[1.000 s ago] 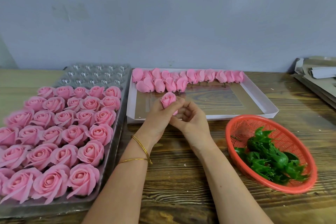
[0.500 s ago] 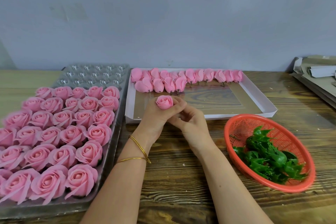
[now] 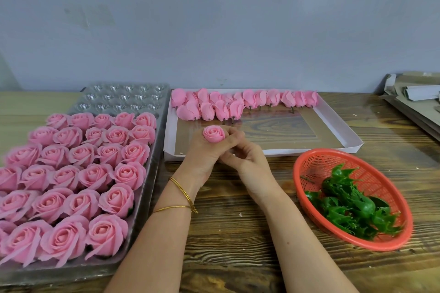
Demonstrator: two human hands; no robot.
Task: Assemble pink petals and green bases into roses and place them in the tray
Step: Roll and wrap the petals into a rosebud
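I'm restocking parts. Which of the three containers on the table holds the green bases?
The red basket at the right: only it holds green bases. The clear tray holds open roses, the white box closed pink buds.

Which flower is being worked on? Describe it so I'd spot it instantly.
Find the white box on the table. Over its near edge, the left hand holds one pink bud. Unlike the buds lying along the box's back, it points upward, alone.
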